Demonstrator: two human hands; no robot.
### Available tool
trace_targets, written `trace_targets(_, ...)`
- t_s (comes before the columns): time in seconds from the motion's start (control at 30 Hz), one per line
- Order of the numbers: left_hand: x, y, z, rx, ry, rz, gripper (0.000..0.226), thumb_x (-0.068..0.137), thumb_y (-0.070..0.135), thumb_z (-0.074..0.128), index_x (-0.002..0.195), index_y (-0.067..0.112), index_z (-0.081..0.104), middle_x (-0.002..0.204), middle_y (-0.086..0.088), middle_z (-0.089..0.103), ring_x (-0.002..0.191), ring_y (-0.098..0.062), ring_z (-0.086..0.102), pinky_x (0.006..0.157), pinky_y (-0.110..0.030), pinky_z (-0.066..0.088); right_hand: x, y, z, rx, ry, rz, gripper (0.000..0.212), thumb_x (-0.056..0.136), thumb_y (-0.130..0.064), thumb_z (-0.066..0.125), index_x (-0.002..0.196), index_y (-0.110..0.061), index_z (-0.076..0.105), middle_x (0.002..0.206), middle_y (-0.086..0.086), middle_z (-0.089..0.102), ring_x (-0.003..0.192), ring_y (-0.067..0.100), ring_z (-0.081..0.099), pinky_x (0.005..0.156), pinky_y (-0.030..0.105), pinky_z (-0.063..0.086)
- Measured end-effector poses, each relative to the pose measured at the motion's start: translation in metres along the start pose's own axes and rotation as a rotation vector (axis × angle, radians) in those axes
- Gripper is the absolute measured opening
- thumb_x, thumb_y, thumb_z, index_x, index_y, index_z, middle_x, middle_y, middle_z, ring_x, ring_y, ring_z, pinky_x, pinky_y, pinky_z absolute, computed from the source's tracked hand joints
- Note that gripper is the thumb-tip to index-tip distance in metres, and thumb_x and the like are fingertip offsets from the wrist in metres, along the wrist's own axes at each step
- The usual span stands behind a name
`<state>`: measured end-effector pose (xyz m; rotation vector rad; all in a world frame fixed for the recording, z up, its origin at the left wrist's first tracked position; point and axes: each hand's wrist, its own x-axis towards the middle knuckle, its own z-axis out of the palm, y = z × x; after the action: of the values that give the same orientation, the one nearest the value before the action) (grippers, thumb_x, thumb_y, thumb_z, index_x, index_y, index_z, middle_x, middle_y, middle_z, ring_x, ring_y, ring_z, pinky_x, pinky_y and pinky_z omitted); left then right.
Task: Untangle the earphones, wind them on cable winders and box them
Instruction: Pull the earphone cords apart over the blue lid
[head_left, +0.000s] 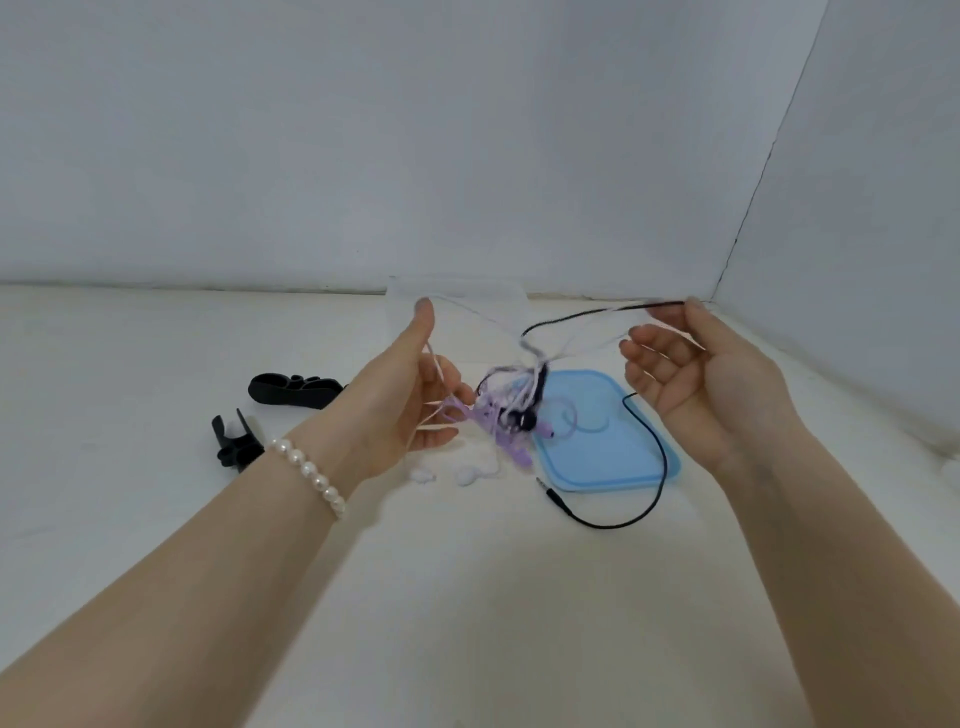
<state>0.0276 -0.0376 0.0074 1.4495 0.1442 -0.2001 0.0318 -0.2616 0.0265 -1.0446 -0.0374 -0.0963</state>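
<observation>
A knot of black, white and purple earphone cables (514, 402) hangs in the air between my hands, blurred by motion. My left hand (415, 395) pinches white and purple strands, thumb raised. My right hand (696, 374) pinches a black and white strand at its fingertips, palm up. A black cable (660, 483) trails down to the table and ends in a jack plug (545, 488). Two white earbuds (447, 474) lie on the table below the knot. Two black cable winders (293, 391) (234, 439) lie at the left.
A blue lid (613, 457) lies flat on the white table under the knot. A clear plastic box (457, 296) stands at the back against the wall. White walls close the table at the back and the right.
</observation>
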Motion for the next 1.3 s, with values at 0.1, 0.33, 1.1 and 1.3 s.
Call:
trace_targets(0.1, -0.001, 0.001, -0.003, -0.088, -0.108, -0.053, 0.083, 0.076, 0.084, 0.018, 0.057, 0.010, 0.053, 0.057, -0.005, 0.059, 0.049, -0.018, 0.054, 0.064, -0.031, 0.049, -0.001, -0.003, -0.002, 0.015, -0.027, 0.024, 0.022, 0.096, -0.023, 0.046, 0.088, -0.010, 0.062, 0.073, 0.006, 0.071, 0.071, 0.019, 0.070, 0.060, 0.024, 0.054)
trace_targets(0.33, -0.003, 0.001, -0.003, -0.210, -0.210, -0.085, 0.095, 0.065, 0.092, 0.011, 0.062, 0.009, 0.057, 0.063, -0.007, 0.053, 0.054, -0.021, 0.047, 0.057, -0.029, 0.048, -0.007, 0.005, 0.009, -0.453, -0.099, 0.100, 0.021, 0.090, -0.020, 0.056, 0.076, -0.006, 0.063, 0.067, 0.008, 0.066, 0.055, 0.016, 0.064, 0.052, 0.021, 0.050)
trace_targets(1.1, -0.013, -0.001, 0.006, -0.174, -0.491, -0.267, 0.130, 0.058, 0.095, 0.006, 0.116, -0.010, 0.057, 0.118, -0.032, 0.059, 0.110, -0.051, 0.055, 0.097, -0.054, 0.041, -0.018, 0.026, 0.020, -0.924, -0.313, 0.116, 0.022, 0.079, -0.007, 0.070, 0.100, -0.010, 0.065, 0.076, 0.005, 0.069, 0.054, 0.008, 0.061, 0.053, 0.015, 0.049)
trace_targets(1.3, -0.002, -0.002, 0.004, 0.088, 0.023, -0.029, 0.067, 0.095, 0.058, 0.023, 0.077, 0.007, 0.063, 0.079, -0.010, 0.071, 0.063, -0.023, 0.064, 0.062, -0.029, 0.052, -0.008, 0.008, 0.009, -0.931, -0.103, 0.010, 0.017, 0.078, 0.003, 0.053, 0.067, -0.009, 0.056, 0.052, 0.004, 0.049, 0.040, 0.011, 0.042, 0.037, 0.014, 0.031)
